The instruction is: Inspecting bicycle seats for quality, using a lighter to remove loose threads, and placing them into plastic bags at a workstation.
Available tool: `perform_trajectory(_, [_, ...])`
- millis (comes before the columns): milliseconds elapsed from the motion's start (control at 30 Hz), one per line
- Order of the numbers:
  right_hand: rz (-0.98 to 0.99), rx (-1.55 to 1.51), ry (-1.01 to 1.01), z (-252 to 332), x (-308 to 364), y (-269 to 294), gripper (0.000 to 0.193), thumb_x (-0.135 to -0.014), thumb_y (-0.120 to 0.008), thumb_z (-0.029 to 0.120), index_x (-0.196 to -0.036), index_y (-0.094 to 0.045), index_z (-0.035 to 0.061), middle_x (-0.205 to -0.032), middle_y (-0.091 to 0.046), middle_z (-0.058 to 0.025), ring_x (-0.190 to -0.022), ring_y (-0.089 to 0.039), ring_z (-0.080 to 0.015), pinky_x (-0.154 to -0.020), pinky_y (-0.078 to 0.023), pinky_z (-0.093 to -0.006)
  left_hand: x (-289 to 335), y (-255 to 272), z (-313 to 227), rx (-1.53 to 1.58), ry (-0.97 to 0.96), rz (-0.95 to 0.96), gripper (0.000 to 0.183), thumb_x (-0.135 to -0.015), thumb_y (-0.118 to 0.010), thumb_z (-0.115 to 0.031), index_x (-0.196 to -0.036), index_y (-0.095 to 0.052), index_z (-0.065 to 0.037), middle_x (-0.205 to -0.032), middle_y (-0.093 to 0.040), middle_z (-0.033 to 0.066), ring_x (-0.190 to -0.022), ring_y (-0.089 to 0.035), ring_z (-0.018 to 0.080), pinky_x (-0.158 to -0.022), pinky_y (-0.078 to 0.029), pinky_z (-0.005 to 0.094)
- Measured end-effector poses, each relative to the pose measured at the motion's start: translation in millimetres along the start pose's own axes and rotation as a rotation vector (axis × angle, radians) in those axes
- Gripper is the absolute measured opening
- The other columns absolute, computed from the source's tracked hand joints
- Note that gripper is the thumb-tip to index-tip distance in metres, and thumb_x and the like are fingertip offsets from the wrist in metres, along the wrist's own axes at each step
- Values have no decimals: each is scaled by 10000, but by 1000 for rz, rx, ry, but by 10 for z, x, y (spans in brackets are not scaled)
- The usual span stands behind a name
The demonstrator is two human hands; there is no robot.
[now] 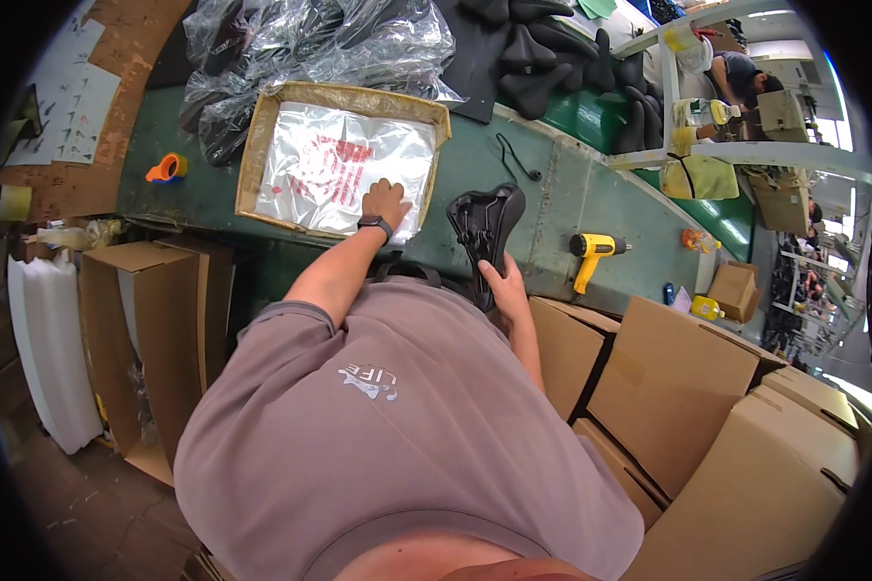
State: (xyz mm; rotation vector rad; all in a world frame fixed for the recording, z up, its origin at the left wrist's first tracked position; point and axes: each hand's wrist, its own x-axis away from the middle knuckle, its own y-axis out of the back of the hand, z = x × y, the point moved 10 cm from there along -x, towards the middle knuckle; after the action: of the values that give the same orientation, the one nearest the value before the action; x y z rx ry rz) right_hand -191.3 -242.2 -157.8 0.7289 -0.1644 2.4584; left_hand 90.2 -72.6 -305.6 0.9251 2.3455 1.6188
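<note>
My left hand point(386, 205), with a dark watch on the wrist, rests on a stack of clear plastic bags point(300, 155) with red print. Its fingers are slightly apart on the top bag. The bags lie in a shallow cardboard box point(251, 165) on the green workbench. In my right hand point(506, 289) is a black bicycle saddle point(499, 215), gripped by its narrow nose. The saddle's underside with its rails faces up, and its wide end points away from me over the bench.
A yellow heat gun point(596, 254) and an orange tape dispenser point(170, 169) lie on the green bench point(552, 184). Plastic-wrapped saddles point(310, 44) and bare black saddles point(543, 58) fill the back. Cardboard boxes point(673, 387) crowd my right; more cartons point(155, 320) stand left.
</note>
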Motion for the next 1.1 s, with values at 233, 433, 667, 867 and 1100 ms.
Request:
perform_trajectory(233, [370, -119, -71, -36, -521, -349, 654, -1001, -802, 128, -1563, -499, -16, -1243, -739, -129, -1037, -755, -212, -906, -626, -384, -48, -132, 359, 438, 234, -14, 321, -1085, -645, -346, -1154, -848, -106, -1140, -807, 194, -1104, -757, 401, -950, -589, 512])
perform_trajectory(433, [384, 401, 410, 116, -1113, -934, 888, -995, -806, 263, -1710, -353, -8, -1483, -663, -317, -1329, -698, -416, -1139, -532, -468, 160, -122, 692, 586, 245, -121, 321, -1117, -569, -247, -1137, -800, -25, -1018, -833, 174, -934, -804, 344, -863, -602, 446])
perform_trajectory(667, [439, 1116, 486, 164, -1262, -1311, 959, -997, -811, 267, -1761, -259, 93, -1328, -709, -364, -1130, -721, -568, -990, -581, -619, 650, 1534, 506, 773, 290, -779, 279, -1147, -576, -234, -1089, -753, -27, -1192, -769, 176, -1120, -708, 382, -1008, -541, 465])
perform_trajectory(867, [321, 854, 382, 381, -1426, -1316, 1032, -1011, -790, 224, -1803, -136, 123, -1265, -723, -339, -1022, -772, -503, -922, -621, -576, 1445, 2357, -792, 305, -373, -497, 155, -1129, -614, -109, -1075, -724, -15, -1329, -699, 155, -1267, -632, 360, -1134, -478, 463])
perform_trajectory(1100, [597, -328, -248, 788, -1026, -1498, 877, -1145, -667, 262, -1813, -106, 175, -1059, -767, -175, -646, -722, -210, -520, -566, -352, 1979, 2693, -315, 1782, -174, -174, 304, -1201, -538, -317, -1066, -610, -54, -985, -626, 45, -913, -623, 171, -957, -564, 408])
